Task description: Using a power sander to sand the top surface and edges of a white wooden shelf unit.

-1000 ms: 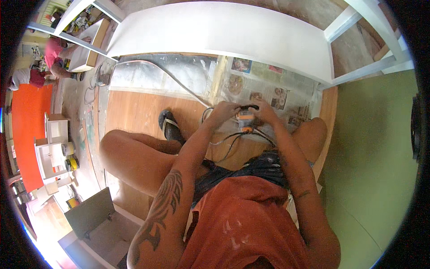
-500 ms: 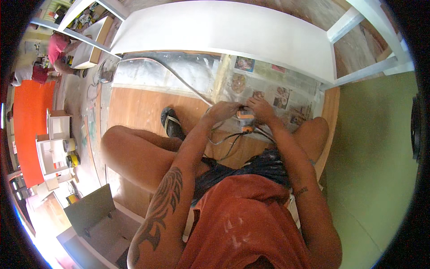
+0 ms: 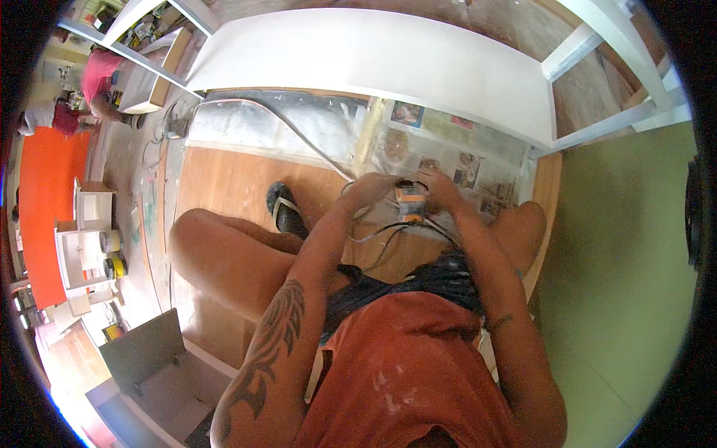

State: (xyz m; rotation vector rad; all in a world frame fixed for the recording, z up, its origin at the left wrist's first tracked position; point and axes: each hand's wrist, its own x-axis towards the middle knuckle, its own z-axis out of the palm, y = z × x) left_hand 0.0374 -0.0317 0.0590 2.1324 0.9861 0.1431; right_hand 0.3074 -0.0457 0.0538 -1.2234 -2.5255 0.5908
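Between my bent legs is a small corded palm sander (image 3: pixel 411 204), orange and grey. My left hand (image 3: pixel 372 190) is closed at its far left end, fingers bent inward. From the other side my right hand (image 3: pixel 438 188) closes on the same far end. The fingertips nearly meet there, and what lies under them is partly hidden. A black cord (image 3: pixel 388 240) loops from the tool's near end across the wooden board (image 3: pixel 231 175) that I sit on. A pale hose or cable (image 3: pixel 299 137) runs from the far left toward my left hand.
Ahead stands a long white panel (image 3: pixel 373 52) with white frame bars at both ends. Newspaper (image 3: pixel 470 168) covers the board's far right part. A green panel (image 3: pixel 620 261) lies at right. An open box (image 3: pixel 175 373) is near left; a co-worker (image 3: pixel 101 78) works at far left.
The view has shifted slightly. Both hands remain at the far end of the palm sander, with only a small shift of the fingers.
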